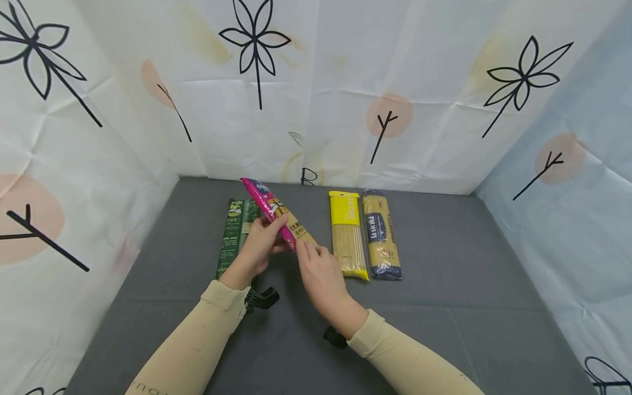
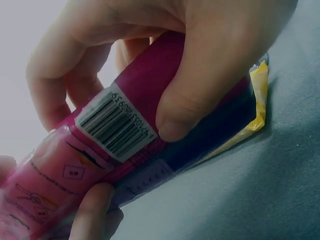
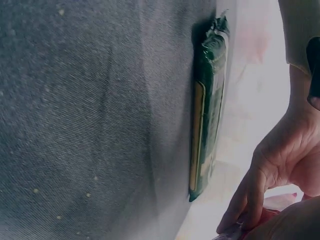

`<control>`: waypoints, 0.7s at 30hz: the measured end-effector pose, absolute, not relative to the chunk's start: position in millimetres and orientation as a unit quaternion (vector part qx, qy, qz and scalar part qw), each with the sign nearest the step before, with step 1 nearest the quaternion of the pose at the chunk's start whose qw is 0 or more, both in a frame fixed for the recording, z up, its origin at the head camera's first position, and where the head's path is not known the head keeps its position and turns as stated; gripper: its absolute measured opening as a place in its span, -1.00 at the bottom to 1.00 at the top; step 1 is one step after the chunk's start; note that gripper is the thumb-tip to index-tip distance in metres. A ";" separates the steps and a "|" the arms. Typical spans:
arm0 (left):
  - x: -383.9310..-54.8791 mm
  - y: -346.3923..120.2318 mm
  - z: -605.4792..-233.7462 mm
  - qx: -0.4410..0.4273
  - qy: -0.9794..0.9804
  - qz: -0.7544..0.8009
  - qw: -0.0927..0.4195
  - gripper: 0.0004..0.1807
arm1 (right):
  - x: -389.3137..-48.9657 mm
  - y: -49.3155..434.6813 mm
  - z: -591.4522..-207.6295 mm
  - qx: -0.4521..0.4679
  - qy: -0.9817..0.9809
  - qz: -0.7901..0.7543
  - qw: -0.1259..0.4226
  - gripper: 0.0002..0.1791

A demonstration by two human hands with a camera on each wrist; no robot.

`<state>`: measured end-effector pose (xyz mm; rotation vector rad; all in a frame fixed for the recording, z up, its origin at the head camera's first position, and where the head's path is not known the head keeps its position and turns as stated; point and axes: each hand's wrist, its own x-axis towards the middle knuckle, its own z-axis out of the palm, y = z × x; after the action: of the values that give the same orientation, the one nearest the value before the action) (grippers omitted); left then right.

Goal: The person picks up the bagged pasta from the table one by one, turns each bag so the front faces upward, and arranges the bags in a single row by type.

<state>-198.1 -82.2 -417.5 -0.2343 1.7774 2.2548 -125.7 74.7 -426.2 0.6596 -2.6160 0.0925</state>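
Observation:
Both hands hold a long pink pasta packet (image 1: 276,211), tilted with its far end up to the left. My left hand (image 1: 259,244) grips it around the middle, its thumb across the pack near the barcode (image 2: 118,122) in the left wrist view. My right hand (image 1: 321,274) pinches the near end, and its fingertips (image 2: 92,207) show at the lower left of that view. Behind the left hand lies a green packet (image 1: 231,236), partly hidden by that hand. To the right lie a yellow spaghetti packet (image 1: 349,247) and a spaghetti packet with a blue label (image 1: 384,236).
A dark grey cloth (image 1: 444,263) covers the table. White patterned curtain (image 1: 336,126) hangs behind it and along both sides. Black wrist cameras are strapped at the left wrist (image 1: 261,298) and right wrist (image 1: 336,337).

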 end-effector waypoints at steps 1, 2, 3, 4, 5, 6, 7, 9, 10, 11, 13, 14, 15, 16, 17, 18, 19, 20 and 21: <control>-198.6 -81.4 -418.5 -0.084 0.611 0.776 0.130 -0.23 | -125.5 74.7 -426.8 0.237 -0.946 0.032 0.218 -0.52; -198.9 -80.9 -419.3 -0.086 0.610 0.777 0.131 -0.26 | -125.2 74.6 -427.2 0.236 -0.947 0.031 0.217 -0.52; -199.0 -80.6 -420.4 -0.088 0.608 0.778 0.133 -0.28 | -124.6 74.5 -427.7 0.235 -0.947 0.030 0.217 -0.52; -199.1 -80.2 -421.0 -0.089 0.606 0.779 0.134 -0.31 | -124.0 74.3 -428.2 0.233 -0.947 0.031 0.220 -0.53; -199.1 -80.0 -421.7 -0.090 0.605 0.780 0.136 -0.33 | -123.2 74.0 -428.9 0.230 -0.947 0.031 0.224 -0.54; -199.2 -79.9 -422.3 -0.089 0.602 0.781 0.138 -0.35 | -122.3 73.5 -429.6 0.226 -0.946 0.032 0.228 -0.55; -199.3 -79.7 -422.4 -0.089 0.599 0.784 0.140 -0.37 | -121.6 73.1 -430.6 0.223 -0.946 0.034 0.234 -0.57; -199.4 -79.6 -423.1 -0.086 0.591 0.790 0.143 -0.38 | -119.5 72.7 -432.3 0.218 -0.945 0.042 0.241 -0.58; -199.3 -79.6 -423.2 -0.085 0.586 0.793 0.144 -0.40 | -118.4 72.8 -432.9 0.217 -0.945 0.050 0.239 -0.56; -199.3 -79.7 -424.0 -0.085 0.583 0.795 0.145 -0.41 | -117.4 73.3 -433.5 0.216 -0.946 0.057 0.235 -0.55; -199.0 -80.4 -425.1 -0.086 0.580 0.797 0.146 -0.43 | -116.3 75.4 -434.1 0.218 -0.948 0.083 0.217 -0.47; -198.8 -80.8 -425.8 -0.088 0.579 0.797 0.145 -0.44 | -116.2 76.9 -434.1 0.219 -0.949 0.100 0.204 -0.42; -198.6 -81.3 -426.5 -0.093 0.580 0.796 0.144 -0.45 | -116.4 78.8 -434.1 0.220 -0.950 0.120 0.187 -0.38; -198.3 -81.8 -427.2 -0.096 0.581 0.796 0.144 -0.46 | -116.9 80.8 -433.8 0.218 -0.951 0.141 0.168 -0.34; -198.2 -82.4 -428.0 -0.098 0.584 0.793 0.143 -0.46 | -118.0 83.0 -433.9 0.217 -0.951 0.162 0.148 -0.32; -198.0 -82.8 -428.5 -0.101 0.586 0.792 0.141 -0.47 | -119.3 85.4 -433.2 0.215 -0.950 0.187 0.127 -0.30; -197.9 -83.1 -429.2 -0.104 0.585 0.792 0.141 -0.47 | -120.5 87.9 -432.5 0.211 -0.948 0.213 0.107 -0.31; -197.8 -83.5 -429.9 -0.104 0.587 0.791 0.141 -0.47 | -122.3 90.5 -432.4 0.204 -0.946 0.237 0.088 -0.31; -197.7 -83.7 -430.5 -0.102 0.588 0.789 0.143 -0.47 | -124.2 93.2 -432.7 0.195 -0.943 0.262 0.069 -0.32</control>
<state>-197.7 -83.7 -430.5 -0.2946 1.6970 2.2765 -124.2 93.2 -432.7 0.5869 -2.8378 0.7890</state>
